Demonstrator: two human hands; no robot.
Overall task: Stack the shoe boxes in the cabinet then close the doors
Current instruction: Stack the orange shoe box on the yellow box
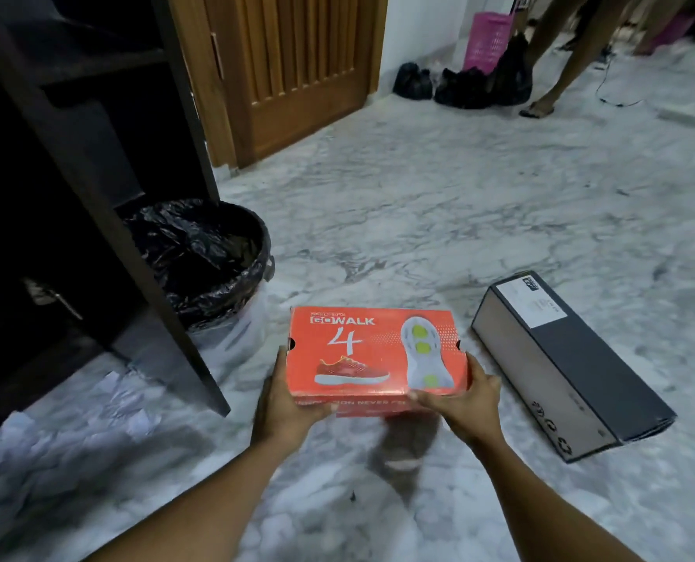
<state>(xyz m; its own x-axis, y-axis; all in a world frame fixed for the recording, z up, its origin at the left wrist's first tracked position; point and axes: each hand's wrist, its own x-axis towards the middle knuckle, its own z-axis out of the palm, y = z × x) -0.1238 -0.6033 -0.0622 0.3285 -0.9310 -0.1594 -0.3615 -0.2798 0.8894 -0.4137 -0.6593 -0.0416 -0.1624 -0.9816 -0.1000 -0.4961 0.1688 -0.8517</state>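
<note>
An orange shoe box (pixel 372 350) printed with a red sneaker and a white sole hangs above the marble floor in the middle of the view. My left hand (pixel 287 399) grips its left near corner and my right hand (pixel 461 401) grips its right near corner, thumbs on the lid. A long grey and dark blue shoe box (pixel 572 367) lies on the floor to the right, apart from my hands. The dark wooden cabinet (pixel 74 196) stands open on the left, its shelves in shadow, with its door (pixel 163 302) swung out toward me.
A bin lined with a black bag (pixel 204 257) stands beside the cabinet door. A brown wooden room door (pixel 297 75) is behind it. Black bags (pixel 463 85), a pink basket (pixel 487 42) and another person's legs (pixel 556 58) are at the far right.
</note>
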